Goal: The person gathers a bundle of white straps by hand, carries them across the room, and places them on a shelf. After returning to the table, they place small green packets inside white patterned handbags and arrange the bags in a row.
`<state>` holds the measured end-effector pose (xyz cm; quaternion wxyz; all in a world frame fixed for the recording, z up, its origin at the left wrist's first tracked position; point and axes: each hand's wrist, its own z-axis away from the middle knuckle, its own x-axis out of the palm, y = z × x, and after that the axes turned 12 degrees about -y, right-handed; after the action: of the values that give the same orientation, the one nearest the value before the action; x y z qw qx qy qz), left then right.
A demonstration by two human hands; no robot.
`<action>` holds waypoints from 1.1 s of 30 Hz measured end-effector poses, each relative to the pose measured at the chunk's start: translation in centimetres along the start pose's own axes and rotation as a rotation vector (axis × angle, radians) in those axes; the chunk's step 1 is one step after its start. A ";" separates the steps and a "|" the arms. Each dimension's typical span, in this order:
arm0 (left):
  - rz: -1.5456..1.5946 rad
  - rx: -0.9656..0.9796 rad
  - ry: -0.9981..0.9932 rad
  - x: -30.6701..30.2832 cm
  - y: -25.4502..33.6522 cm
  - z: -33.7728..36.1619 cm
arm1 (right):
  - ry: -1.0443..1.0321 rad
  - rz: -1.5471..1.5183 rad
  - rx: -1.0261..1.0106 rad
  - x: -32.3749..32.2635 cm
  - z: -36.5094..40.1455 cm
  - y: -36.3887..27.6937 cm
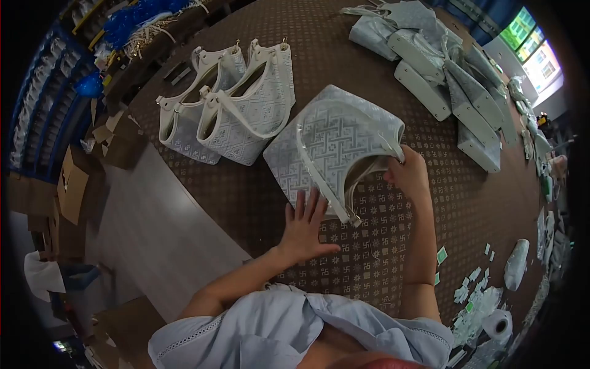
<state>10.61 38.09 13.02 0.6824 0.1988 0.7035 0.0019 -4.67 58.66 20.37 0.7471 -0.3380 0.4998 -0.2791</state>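
A pale grey-white handbag [332, 138] with an embossed lattice pattern lies on its side on the brown patterned table. Its strap [305, 161] curves across the upper face, and the mouth points toward me. My right hand [409, 174] is closed on the bag's top corner, by the strap end. With fingers spread, my left hand [305, 227] rests at the lower left edge of the bag; the fingertips touch or nearly touch it. Two similar handbags [252, 104] stand upright just beyond, on the left.
More handbags [442, 74] lie piled at the back right. Small cards and clear plastic scraps [476, 307] lie at the right near edge, beside a roll [496, 324] and a plastic-wrapped bundle [517, 264]. Cardboard boxes [74, 184] and blue shelving [43, 98] are left of the table.
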 end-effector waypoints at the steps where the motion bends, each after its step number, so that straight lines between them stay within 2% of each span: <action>1: 0.031 -0.060 0.047 1.4 -0.1 -0.6 | -0.010 0.113 -0.004 0.4 0.0 -1.7; 3: 0.085 -0.108 0.099 2.0 -1.5 -1.2 | -0.009 0.246 0.006 1.3 1.1 -4.3; 5: 0.438 -0.096 0.103 1.3 -4.5 -1.5 | -0.027 0.252 -0.010 2.3 2.0 -6.6; 6: 0.454 -0.095 0.113 -0.1 -6.0 -1.6 | -0.024 0.271 -0.009 2.7 2.2 -6.9; 8: 0.446 -0.075 0.126 -3.4 -9.1 -2.0 | 0.154 -0.138 -0.293 3.5 1.9 -6.0; 9: 0.400 -0.024 0.308 -4.7 -10.3 -2.9 | 0.153 -0.136 -0.296 3.9 1.5 -5.6; 11: 0.405 -0.052 0.262 -7.6 -12.8 -4.3 | 0.723 -0.215 -0.607 5.2 0.9 -4.3; 12: 0.415 -0.075 0.221 -8.6 -13.6 -4.7 | 0.820 -0.190 -0.496 6.2 1.8 -3.4; 13: 0.420 -0.147 0.173 -9.3 -14.5 -4.7 | 0.755 -0.323 -0.435 8.3 1.5 -1.4; 14: 0.426 -0.129 0.171 -9.4 -15.4 -4.8 | 0.690 -0.457 -0.375 11.1 0.6 0.5; 15: 0.411 -0.221 0.142 -9.6 -16.3 -4.8 | 0.710 -0.461 -0.366 14.0 -0.3 1.5; 16: 0.389 -0.313 0.106 -9.6 -17.0 -4.8 | 0.362 -0.633 -0.124 17.3 -1.0 2.2; 17: 0.382 -0.295 0.089 -10.0 -17.4 -5.0 | 0.002 -0.792 0.111 20.0 -1.5 1.9; 19: 0.427 -0.391 -0.064 -10.8 -17.8 -5.3 | -0.155 -0.837 -0.011 22.9 -3.5 -0.4; 20: 0.416 -0.387 -0.079 -10.5 -18.2 -5.5 | -0.207 -0.857 -0.049 23.9 -4.6 -1.5; 22: 0.461 -0.428 -0.083 -9.7 -19.1 -5.8 | -0.171 -0.677 -0.206 24.3 -6.2 -3.1; 23: 0.447 -0.425 -0.085 -10.0 -18.7 -5.7 | -0.169 -0.691 -0.211 24.7 -7.2 -2.3; 25: 0.369 -0.315 0.219 -10.7 -17.0 -4.7 | -0.178 -0.645 -0.269 25.8 -9.2 0.8; 26: 0.364 -0.310 0.219 -11.1 -16.4 -4.6 | -0.174 -0.649 -0.272 25.3 -8.9 0.9; 28: 0.475 -0.312 0.302 -11.4 -15.3 -4.3 | -0.091 -0.871 -0.169 24.1 -7.2 0.7; 29: 0.472 -0.307 0.284 -11.1 -15.0 -4.3 | -0.082 -0.883 -0.158 23.7 -6.7 0.7; 31: 0.443 -0.403 0.214 -10.6 -14.5 -4.5 | 0.017 -0.661 -0.195 22.6 -5.8 0.7; 32: 0.437 -0.382 0.200 -10.4 -14.4 -4.6 | 0.039 -0.674 -0.189 22.0 -5.3 0.6; 33: 0.470 -0.365 0.233 -10.1 -14.5 -4.4 | 0.061 -0.562 -0.139 21.5 -4.9 0.4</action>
<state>2.24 23.10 19.07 0.6024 0.2286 0.6998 0.3083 -1.78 41.58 6.69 0.6003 -0.5051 0.4266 -0.4500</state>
